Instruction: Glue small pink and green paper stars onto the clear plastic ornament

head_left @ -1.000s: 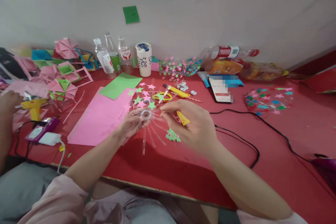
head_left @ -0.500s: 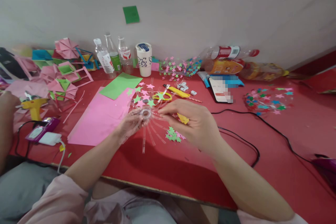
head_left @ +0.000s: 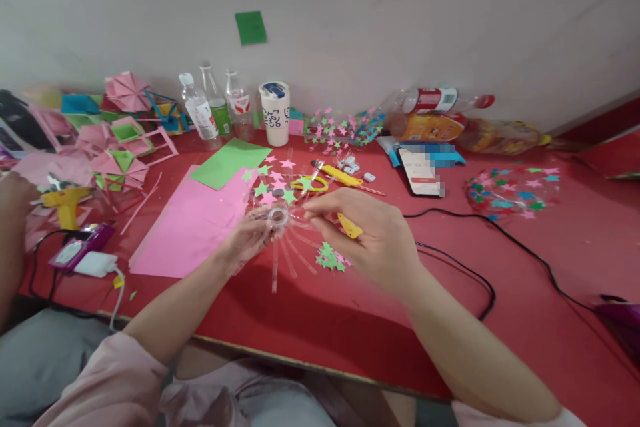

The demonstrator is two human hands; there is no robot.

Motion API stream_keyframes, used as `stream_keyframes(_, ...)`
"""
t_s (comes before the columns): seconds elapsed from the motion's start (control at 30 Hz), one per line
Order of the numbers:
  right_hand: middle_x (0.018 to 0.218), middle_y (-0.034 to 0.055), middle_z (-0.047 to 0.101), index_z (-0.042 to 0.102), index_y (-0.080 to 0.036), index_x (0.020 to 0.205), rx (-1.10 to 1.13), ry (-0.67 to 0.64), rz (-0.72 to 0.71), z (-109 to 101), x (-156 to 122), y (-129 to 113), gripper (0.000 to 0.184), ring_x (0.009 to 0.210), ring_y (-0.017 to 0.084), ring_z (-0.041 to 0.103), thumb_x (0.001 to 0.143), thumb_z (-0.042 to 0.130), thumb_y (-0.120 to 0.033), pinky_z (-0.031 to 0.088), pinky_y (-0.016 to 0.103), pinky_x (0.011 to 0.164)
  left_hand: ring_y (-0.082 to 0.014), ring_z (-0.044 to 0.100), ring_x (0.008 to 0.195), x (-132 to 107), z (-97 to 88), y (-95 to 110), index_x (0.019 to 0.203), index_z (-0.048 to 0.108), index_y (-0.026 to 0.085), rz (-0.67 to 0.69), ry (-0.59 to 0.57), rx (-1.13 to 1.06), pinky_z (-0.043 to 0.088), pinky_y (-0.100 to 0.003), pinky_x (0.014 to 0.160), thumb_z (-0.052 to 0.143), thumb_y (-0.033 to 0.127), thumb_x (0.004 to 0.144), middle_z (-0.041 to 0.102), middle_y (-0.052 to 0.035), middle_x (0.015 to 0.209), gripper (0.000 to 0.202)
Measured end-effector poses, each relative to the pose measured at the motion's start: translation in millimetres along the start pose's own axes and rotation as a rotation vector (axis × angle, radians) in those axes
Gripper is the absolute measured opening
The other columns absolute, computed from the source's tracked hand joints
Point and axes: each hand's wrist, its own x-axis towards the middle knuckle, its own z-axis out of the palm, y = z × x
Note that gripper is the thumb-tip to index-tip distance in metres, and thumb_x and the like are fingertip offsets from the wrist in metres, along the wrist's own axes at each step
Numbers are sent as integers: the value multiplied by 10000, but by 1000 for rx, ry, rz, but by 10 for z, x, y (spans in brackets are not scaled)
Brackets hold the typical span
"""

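My left hand (head_left: pixel 249 235) is closed around a clear plastic bottle top (head_left: pixel 278 216) cut into thin strips that fan outward, with pink and green paper stars stuck on the far strips. My right hand (head_left: pixel 373 235) pinches one strip just right of the bottle neck, fingers pressed together, and a small yellow tool (head_left: pixel 349 225) sits in its grip. A small heap of loose green and pink stars (head_left: pixel 330 257) lies on the red table under that hand.
Pink paper (head_left: pixel 193 223) and green paper (head_left: pixel 229 162) lie to the left; yellow scissors (head_left: pixel 309 183), a yellow knife (head_left: pixel 340 174) and a phone (head_left: pixel 421 172) behind. Bottles, a cup (head_left: pixel 274 113) and star-covered pieces line the wall. Another person's arm (head_left: pixel 13 213) is beside a yellow glue gun (head_left: pixel 65 201). A black cable (head_left: pixel 480 273) runs right.
My right hand shifted slightly left and back again along the strips. My left hand and the bottle top stayed put. The other person's hand at the far left drew back a little.
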Motion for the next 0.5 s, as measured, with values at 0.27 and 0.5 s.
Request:
stream_keyframes(0.27,873,9,698,634,-205,883,25,-40,-24,-12,11,24,90,845,121,648,901,557,-162,524,273,775,-75,556,587,9,14,9,946,674,143,9,-10,7,428,-185,519,761,156,573,663,-28,794,383)
stream_keyframes(0.5,850,22,673,605,-198,871,-33,28,-153,12,3,29,88,834,138,619,896,545,-138,522,300,756,-69,542,567,-2,42,28,921,686,130,11,-24,30,418,-184,506,757,160,588,661,-28,775,341)
